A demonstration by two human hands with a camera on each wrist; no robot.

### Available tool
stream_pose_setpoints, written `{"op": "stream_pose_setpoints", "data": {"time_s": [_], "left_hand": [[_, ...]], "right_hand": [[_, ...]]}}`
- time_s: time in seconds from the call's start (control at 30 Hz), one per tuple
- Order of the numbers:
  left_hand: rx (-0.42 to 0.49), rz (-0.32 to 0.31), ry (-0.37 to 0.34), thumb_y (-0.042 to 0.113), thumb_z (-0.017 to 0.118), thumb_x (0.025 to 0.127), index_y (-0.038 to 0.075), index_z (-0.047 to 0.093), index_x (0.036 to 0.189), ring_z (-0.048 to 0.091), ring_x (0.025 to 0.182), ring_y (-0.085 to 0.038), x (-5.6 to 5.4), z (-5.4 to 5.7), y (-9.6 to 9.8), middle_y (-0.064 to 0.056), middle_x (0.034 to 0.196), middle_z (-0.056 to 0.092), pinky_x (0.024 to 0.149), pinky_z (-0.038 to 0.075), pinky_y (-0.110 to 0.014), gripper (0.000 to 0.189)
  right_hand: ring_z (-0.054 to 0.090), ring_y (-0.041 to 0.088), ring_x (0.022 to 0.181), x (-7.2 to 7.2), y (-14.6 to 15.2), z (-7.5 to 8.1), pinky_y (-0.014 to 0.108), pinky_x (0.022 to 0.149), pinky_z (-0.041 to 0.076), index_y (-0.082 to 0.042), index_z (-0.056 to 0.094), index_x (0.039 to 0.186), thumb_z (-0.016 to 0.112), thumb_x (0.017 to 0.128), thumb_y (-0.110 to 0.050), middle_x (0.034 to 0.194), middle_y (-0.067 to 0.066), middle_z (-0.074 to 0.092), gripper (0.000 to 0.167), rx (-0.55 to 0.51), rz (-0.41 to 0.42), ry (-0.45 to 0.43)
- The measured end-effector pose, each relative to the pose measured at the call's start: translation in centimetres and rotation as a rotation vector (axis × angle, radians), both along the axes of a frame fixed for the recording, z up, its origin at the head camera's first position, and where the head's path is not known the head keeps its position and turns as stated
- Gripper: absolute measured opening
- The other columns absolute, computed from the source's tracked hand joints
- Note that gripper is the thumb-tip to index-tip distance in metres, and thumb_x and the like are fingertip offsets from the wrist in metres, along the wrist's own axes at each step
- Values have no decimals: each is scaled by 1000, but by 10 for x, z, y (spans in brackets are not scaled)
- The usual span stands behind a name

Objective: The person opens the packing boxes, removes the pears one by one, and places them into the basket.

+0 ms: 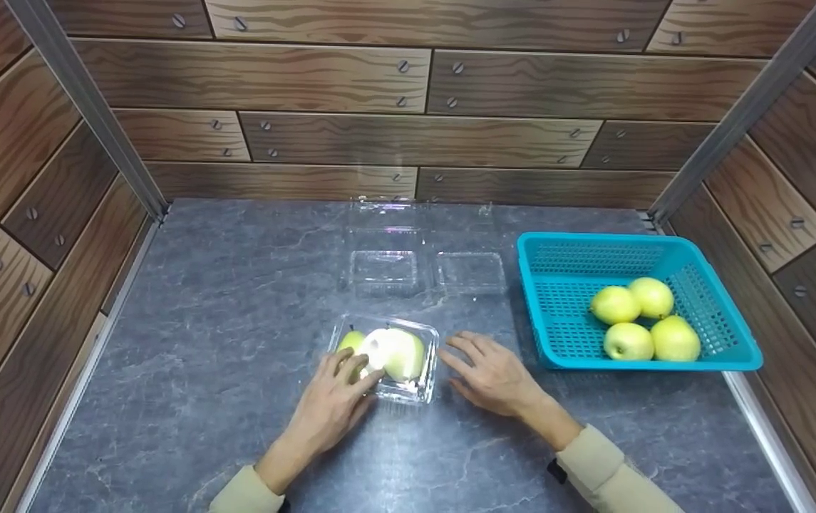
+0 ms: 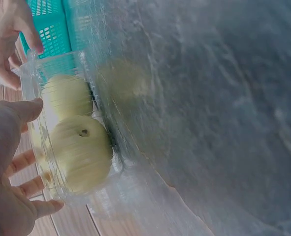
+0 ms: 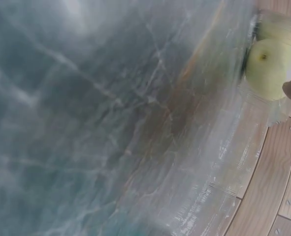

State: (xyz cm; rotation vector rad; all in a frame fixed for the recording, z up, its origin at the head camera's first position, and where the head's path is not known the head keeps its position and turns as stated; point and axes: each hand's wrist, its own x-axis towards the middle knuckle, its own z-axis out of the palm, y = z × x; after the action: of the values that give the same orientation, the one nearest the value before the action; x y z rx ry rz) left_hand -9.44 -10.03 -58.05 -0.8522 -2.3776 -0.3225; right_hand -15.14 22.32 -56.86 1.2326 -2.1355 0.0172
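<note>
A clear plastic clamshell box lies on the grey tabletop with its lid down over several yellow-green pears. The fingers of my left hand are spread across the left and front of the lid, touching it. In the left wrist view, two pears show through the box's side, with the left thumb and fingers along the lid. Just beyond the box's right edge, my right hand hovers with its fingers extended and holds nothing. Glare hides part of the box's contents.
To the right stands a teal plastic basket with several pears in it. Behind the box, another clear empty clamshell container is on the table, its outline faint. Wood-patterned walls enclose the table.
</note>
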Motion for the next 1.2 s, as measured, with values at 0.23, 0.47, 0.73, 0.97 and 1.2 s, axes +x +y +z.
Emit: {"op": "stream_pose_setpoints", "data": {"time_s": [0.23, 0.47, 0.73, 0.97, 1.2], "left_hand": [[-30, 12, -8, 35, 86, 84, 27, 73, 126, 64, 119, -33, 0, 3, 2, -7, 124, 70, 104, 59, -55, 44], [-13, 5, -23, 35, 86, 83, 27, 73, 126, 63, 120, -33, -1, 4, 4, -7, 124, 70, 104, 59, -55, 45], [-22, 1, -38, 35, 86, 84, 28, 72, 127, 63, 122, -33, -1, 4, 4, -7, 125, 70, 106, 59, -54, 46], [-11, -33, -85, 34, 87, 84, 26, 71, 126, 63, 123, -32, -3, 7, 0, -7, 127, 69, 109, 57, -50, 45], [-15, -80, -149, 34, 88, 83, 24, 72, 125, 62, 125, -32, -8, 12, -4, -6, 130, 67, 110, 56, -48, 46]], "right_hand": [[71, 28, 111, -9, -10, -2, 39, 93, 66, -18, 68, 128, 79, 85, -28, 123, 10, 73, 45, 41, 40, 15], [70, 27, 115, -13, -21, -1, 37, 98, 65, -19, 69, 127, 63, 96, -25, 125, 10, 73, 32, 81, 62, 40], [70, 24, 116, -12, -27, -4, 33, 101, 63, -22, 69, 127, 63, 92, -20, 127, 6, 73, 35, 112, 60, 41], [71, 24, 112, -8, -29, -9, 34, 98, 65, -21, 70, 124, 67, 92, -19, 124, 7, 73, 32, 60, 73, 21], [71, 25, 111, -1, -29, -11, 36, 95, 66, -20, 72, 121, 69, 90, -18, 122, 7, 74, 32, 18, 63, 4]]}}
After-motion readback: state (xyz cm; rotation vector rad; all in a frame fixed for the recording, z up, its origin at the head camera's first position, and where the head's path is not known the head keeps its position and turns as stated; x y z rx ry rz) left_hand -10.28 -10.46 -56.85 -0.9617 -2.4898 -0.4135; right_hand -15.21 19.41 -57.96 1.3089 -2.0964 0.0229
